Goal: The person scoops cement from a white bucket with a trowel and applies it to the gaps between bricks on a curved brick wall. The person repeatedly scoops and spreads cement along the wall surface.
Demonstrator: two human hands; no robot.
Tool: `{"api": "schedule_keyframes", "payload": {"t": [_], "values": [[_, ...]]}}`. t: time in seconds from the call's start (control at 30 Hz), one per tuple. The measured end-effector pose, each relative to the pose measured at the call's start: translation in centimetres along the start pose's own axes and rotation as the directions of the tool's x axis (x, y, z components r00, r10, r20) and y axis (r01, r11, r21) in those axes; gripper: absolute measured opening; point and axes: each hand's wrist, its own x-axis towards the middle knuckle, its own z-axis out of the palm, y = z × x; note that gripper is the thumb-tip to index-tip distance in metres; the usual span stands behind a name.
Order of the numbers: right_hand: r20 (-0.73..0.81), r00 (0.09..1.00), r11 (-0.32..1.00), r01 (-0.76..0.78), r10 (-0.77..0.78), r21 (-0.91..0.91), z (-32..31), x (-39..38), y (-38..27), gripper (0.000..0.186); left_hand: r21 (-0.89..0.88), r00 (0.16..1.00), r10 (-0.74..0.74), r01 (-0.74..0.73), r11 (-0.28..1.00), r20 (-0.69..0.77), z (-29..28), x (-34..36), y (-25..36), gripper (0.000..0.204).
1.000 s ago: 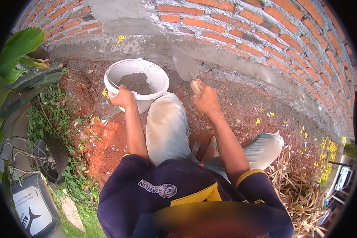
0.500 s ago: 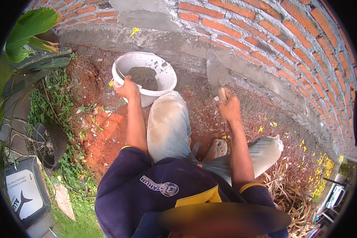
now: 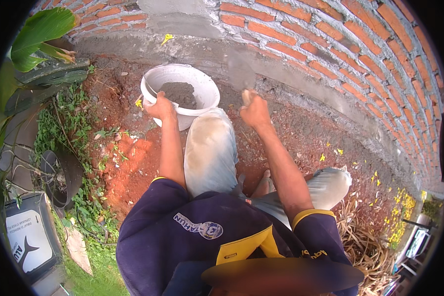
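Note:
A white bucket (image 3: 205, 89) with grey wet mortar (image 3: 179, 93) inside stands tilted toward me, just beyond my bent left knee. My left hand (image 3: 161, 107) is closed on its near left rim. To the right of the bucket, my right hand (image 3: 254, 109) grips the handle of a trowel (image 3: 241, 69). The trowel's blade, smeared by motion, points away from me, in front of the mortar-coated foot of the wall. Whether the blade touches the wall I cannot tell.
A brick wall (image 3: 301, 44) curves along the far and right sides. At left are a potted plant (image 3: 64, 177), weeds and a dark box (image 3: 32, 237) with a white label. Dry leaves (image 3: 362, 246) and yellow petals lie at right on reddish soil (image 3: 128, 172).
My right hand has moved left with the trowel, closer to the bucket. My left hand stays on the bucket rim, and the bucket has hardly moved.

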Motion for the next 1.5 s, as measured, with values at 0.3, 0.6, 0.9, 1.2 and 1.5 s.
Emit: {"api": "schedule_keyframes", "payload": {"t": [0.3, 0.6, 0.9, 1.2, 1.5], "values": [[-0.155, 0.980, 0.991, 0.114, -0.123, -0.069, -4.7, -0.6, 2.7, 0.059, -0.027, 0.998, 0.006, -0.008, 1.000, -0.057, -1.2, 2.3, -0.7, 0.038], [-0.076, 0.984, 0.951, 0.133, -0.160, -0.281, -2.8, 1.3, 0.0, 0.060, 0.002, 1.000, -0.014, 0.014, 1.000, -0.014, -0.9, 2.5, -0.2, 0.044], [-0.055, 0.886, 0.626, 0.281, -0.461, -0.727, -3.7, 5.6, -1.8, 0.057, 0.059, 1.000, 0.005, -0.003, 0.998, -0.027, -1.6, 1.8, 0.3, 0.041], [-0.044, 0.858, 0.625, 0.337, -0.512, -0.704, -2.4, 6.5, 0.4, 0.053, 0.111, 1.000, -0.017, 0.018, 0.994, -0.013, -1.4, 3.3, -0.2, 0.041], [-0.017, 0.687, 0.500, 0.512, -0.727, -0.698, -2.3, 8.0, -3.5, 0.048, 0.388, 1.000, -0.017, 0.006, 0.922, 0.025, -5.9, 5.9, -1.8, 0.035]]}}
